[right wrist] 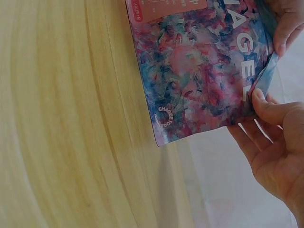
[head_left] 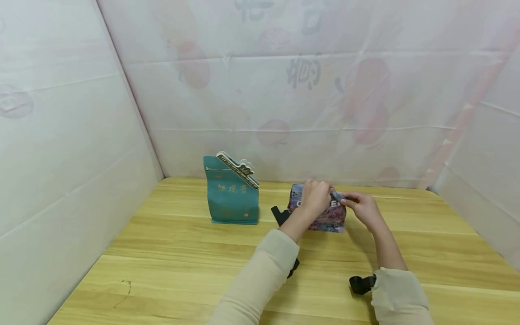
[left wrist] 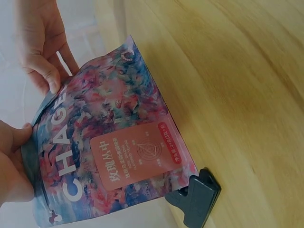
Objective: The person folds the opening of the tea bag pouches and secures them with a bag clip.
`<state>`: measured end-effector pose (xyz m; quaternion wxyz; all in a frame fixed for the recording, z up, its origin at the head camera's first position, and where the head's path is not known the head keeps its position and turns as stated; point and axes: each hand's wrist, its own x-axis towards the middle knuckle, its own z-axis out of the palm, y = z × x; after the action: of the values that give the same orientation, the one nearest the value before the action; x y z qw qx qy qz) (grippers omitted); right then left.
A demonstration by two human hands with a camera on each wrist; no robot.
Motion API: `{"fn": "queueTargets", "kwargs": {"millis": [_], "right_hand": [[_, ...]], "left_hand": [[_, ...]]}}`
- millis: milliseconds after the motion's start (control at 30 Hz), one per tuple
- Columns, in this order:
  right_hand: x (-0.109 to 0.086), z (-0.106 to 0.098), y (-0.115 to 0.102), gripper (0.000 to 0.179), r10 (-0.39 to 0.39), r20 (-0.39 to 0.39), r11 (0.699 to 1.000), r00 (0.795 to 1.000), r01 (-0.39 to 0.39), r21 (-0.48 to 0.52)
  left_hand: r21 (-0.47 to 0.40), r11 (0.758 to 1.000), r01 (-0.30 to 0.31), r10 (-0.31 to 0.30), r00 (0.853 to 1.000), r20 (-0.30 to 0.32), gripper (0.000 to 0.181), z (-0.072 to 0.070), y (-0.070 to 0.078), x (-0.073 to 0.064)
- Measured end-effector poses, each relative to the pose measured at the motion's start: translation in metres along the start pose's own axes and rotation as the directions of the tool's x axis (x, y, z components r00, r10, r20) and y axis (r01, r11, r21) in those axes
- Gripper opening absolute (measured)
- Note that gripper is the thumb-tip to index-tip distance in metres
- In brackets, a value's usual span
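Note:
A blue, pink and purple printed pouch with white letters and a pink label stands at the back of the table. My left hand holds its top edge near the middle, fingers curled over it. At the right part of that edge, my right hand pinches the folded top between thumb and fingers, the other fingers behind the pouch. By the pouch's lower left corner is a black clip; whether it touches the pouch I cannot tell.
A teal pouch stands upright to the left, with a patterned strip slanting across its top right corner. Pale printed cloth walls border the wooden table at the back and sides. A black wrist camera sits at my right cuff.

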<state>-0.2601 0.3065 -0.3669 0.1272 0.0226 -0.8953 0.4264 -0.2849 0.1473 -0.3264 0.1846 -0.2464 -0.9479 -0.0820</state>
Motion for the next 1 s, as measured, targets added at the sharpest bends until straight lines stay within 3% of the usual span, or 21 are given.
{"fn": "queueTargets", "kwargs": {"millis": [333,567,1000], "right_hand": [[0.0005,-0.0021,0.0,0.037,0.01,0.026,1.0,1.0,-0.011,0.023],[-0.0002,-0.0031,-0.0002,0.036,0.019,0.032,1.0,0.999,-0.02,0.024],[-0.0012,0.0009,-0.0003,0.033,0.006,0.021,1.0,1.0,-0.006,0.024]], "left_hand": [[-0.077,0.997,-0.012,0.009,0.999,-0.04,0.024,0.0038,-0.0004,-0.002],[-0.116,0.993,-0.023,0.014,0.997,-0.078,0.017,0.0059,-0.0003,-0.0035],[-0.08,0.995,0.052,-0.054,0.998,-0.018,0.017,0.0057,0.0036,-0.0009]]}}
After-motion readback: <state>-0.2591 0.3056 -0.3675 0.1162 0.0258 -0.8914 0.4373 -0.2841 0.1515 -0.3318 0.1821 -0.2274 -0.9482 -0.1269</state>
